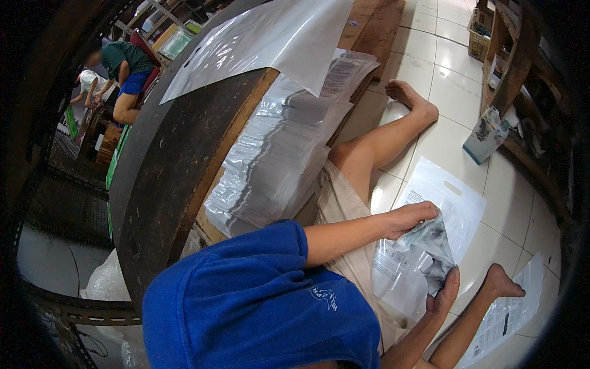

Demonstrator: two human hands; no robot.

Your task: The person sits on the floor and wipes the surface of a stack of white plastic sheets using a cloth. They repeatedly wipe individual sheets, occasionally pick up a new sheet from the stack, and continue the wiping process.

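A stained grey-white rag [435, 238] is stretched between my two hands. My left hand [413, 220] is closed on its upper corner. My right hand [445, 294] grips the lower end, fingers wrapped against the cloth. Beneath the rag, a flat clear-white plastic bag [464, 206] with a cut-out handle and dark print lies on the floor tiles between my legs. Part of the bag's print is hidden by the rag and my hands.
Left of my legs, a tall stack of plastic bags [270, 157] sits beside a dark curved board [184, 147] topped by a white plastic sheet [264, 46]. Another printed bag [504, 320] lies by my right foot. A stained container [485, 135] stands near wooden shelving [507, 55]. Two people work far left.
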